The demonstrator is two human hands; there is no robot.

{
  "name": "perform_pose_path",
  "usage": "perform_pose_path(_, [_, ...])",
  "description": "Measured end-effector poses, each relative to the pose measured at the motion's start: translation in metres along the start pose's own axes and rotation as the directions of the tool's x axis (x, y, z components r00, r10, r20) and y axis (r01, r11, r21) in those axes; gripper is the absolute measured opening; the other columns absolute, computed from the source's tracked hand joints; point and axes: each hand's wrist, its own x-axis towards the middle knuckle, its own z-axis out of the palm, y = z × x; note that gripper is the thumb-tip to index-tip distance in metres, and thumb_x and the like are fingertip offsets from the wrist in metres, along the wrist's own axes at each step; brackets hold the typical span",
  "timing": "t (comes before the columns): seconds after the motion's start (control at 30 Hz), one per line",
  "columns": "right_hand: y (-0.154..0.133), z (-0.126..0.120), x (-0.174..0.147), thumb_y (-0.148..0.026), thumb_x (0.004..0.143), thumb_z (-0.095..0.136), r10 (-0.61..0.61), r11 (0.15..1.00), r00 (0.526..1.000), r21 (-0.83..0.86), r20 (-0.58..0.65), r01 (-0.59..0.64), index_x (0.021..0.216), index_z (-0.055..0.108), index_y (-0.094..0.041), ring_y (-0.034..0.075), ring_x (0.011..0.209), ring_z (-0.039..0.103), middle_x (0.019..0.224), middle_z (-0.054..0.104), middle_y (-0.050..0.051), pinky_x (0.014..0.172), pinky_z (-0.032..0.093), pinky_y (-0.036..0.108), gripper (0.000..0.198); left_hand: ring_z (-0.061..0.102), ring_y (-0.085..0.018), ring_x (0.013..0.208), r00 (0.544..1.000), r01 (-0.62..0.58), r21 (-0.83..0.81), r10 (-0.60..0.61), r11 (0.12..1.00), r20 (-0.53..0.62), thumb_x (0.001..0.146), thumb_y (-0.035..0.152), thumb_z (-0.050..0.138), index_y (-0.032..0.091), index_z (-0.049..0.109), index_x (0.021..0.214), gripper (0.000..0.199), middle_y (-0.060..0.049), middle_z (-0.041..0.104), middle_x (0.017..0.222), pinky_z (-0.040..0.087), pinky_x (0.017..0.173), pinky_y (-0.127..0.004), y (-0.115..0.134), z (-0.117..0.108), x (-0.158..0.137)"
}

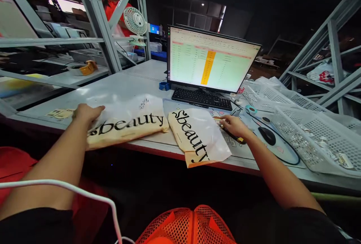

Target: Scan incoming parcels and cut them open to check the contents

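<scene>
A white and pale-orange plastic mailing bag printed "beauty" lies on the desk. My left hand rests at its left end, thumb stretched out over the plastic and the other fingers partly hidden, beside several small cream labels. A second such bag lies to the right, its lower corner over the desk's front edge. Just right of that bag, my right hand has its fingers drawn together; what they hold is too small to make out. Below that hand shows a black and yellow cutter-like tool.
Behind the bags stand a keyboard and a monitor showing a spreadsheet. A mouse and white plastic baskets are at the right. Blue tape sits left of the keyboard. A fan and a person in orange are beyond the metal frame.
</scene>
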Motion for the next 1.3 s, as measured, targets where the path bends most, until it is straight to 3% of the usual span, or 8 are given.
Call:
perform_pose_path(0.13, [0.047, -0.022, -0.022, -0.044, 0.106, 0.052, 0.18, 0.939, 0.959, -0.253, -0.218, -0.233, 0.146, 0.061, -0.012, 0.03, 0.114, 0.07, 0.127, 0.074, 0.017, 0.098, 0.05, 0.037, 0.052, 0.039, -0.039, 0.155, 0.884, -0.465, 0.097, 0.456, 0.88, 0.103, 0.093, 0.064, 0.063, 0.007, 0.041, 0.155, 0.087, -0.022, 0.045, 0.164, 0.03, 0.127, -0.061, 0.032, 0.01, -0.065])
perform_pose_path(0.17, [0.057, -0.023, -0.026, -0.044, 0.106, 0.052, 0.224, 0.908, 0.946, -0.303, -0.233, -0.289, 0.15, 0.057, -0.01, 0.032, 0.124, 0.067, 0.137, 0.07, 0.019, 0.102, 0.049, 0.038, 0.056, 0.043, -0.035, 0.154, 0.729, -0.64, -0.015, 0.613, 0.768, 0.304, 0.095, 0.067, 0.058, 0.011, 0.042, 0.156, 0.085, -0.02, 0.045, 0.166, 0.033, 0.127, -0.056, 0.039, 0.015, -0.097])
perform_pose_path(0.27, [0.078, -0.016, -0.031, -0.045, 0.105, 0.053, 0.323, 0.842, 0.921, -0.378, -0.217, -0.384, 0.155, 0.05, -0.004, 0.037, 0.137, 0.059, 0.152, 0.059, 0.026, 0.107, 0.047, 0.042, 0.065, 0.018, -0.041, 0.165, -0.041, -0.893, -0.357, 0.739, 0.276, 0.673, 0.074, 0.071, 0.081, 0.024, 0.036, 0.165, 0.112, -0.017, 0.025, 0.178, 0.022, 0.132, -0.059, 0.042, 0.044, -0.204])
perform_pose_path(0.33, [0.082, -0.008, -0.028, -0.047, 0.105, 0.054, 0.369, 0.822, 0.912, -0.395, -0.181, -0.411, 0.154, 0.049, -0.003, 0.038, 0.134, 0.061, 0.148, 0.061, 0.028, 0.104, 0.049, 0.042, 0.066, 0.021, -0.047, 0.163, -0.196, -0.917, -0.373, 0.657, 0.14, 0.728, 0.068, 0.052, 0.092, 0.021, 0.036, 0.166, 0.117, -0.022, 0.027, 0.175, 0.023, 0.129, -0.066, 0.032, 0.067, -0.266])
perform_pose_path(0.57, [0.08, 0.005, -0.01, -0.046, 0.103, 0.055, 0.408, 0.814, 0.901, -0.388, -0.149, -0.432, 0.145, 0.056, -0.01, 0.036, 0.127, 0.066, 0.133, 0.07, 0.023, 0.101, 0.049, 0.041, 0.055, 0.078, -0.026, 0.092, -0.071, -0.749, -0.615, 0.894, 0.245, 0.443, 0.09, 0.017, 0.067, 0.017, 0.072, 0.113, 0.024, -0.012, 0.08, 0.103, 0.062, 0.082, -0.034, 0.039, 0.08, -0.327])
perform_pose_path(0.7, [0.074, 0.008, 0.002, -0.031, 0.098, 0.059, 0.436, 0.818, 0.884, -0.337, -0.168, -0.467, 0.143, 0.058, -0.014, 0.034, 0.123, 0.068, 0.132, 0.07, 0.021, 0.096, 0.052, 0.038, 0.048, 0.077, -0.024, 0.098, 0.649, -0.291, -0.753, 0.7, 0.591, 0.298, 0.096, 0.033, 0.067, 0.019, 0.072, 0.118, 0.026, -0.008, 0.08, 0.106, 0.063, 0.085, -0.033, 0.107, 0.076, -0.28])
perform_pose_path(0.8, [0.066, 0.006, 0.009, -0.021, 0.091, 0.061, 0.458, 0.813, 0.871, -0.311, -0.179, -0.492, 0.143, 0.058, -0.008, 0.036, 0.123, 0.068, 0.133, 0.068, 0.026, 0.095, 0.054, 0.041, 0.053, 0.076, -0.025, 0.104, 0.938, 0.026, -0.876, 0.29, 0.482, 0.188, 0.093, 0.041, 0.07, 0.017, 0.072, 0.11, 0.029, -0.011, 0.079, 0.115, 0.063, 0.089, -0.033, 0.145, 0.098, -0.233])
perform_pose_path(1.3, [-0.026, -0.087, -0.038, -0.051, 0.082, 0.074, -0.092, 0.975, 0.932, 0.22, 0.35, 0.014, 0.1, 0.077, -0.02, 0.012, 0.052, 0.048, 0.065, 0.058, -0.002, 0.047, 0.037, 0.024, 0.036, 0.075, -0.039, 0.101, 0.911, 0.045, -0.455, 0.15, 0.889, 0.383, 0.084, 0.045, 0.067, 0.015, 0.071, 0.096, 0.032, -0.021, 0.078, 0.099, 0.061, 0.094, -0.053, 0.069, 0.122, -0.191])
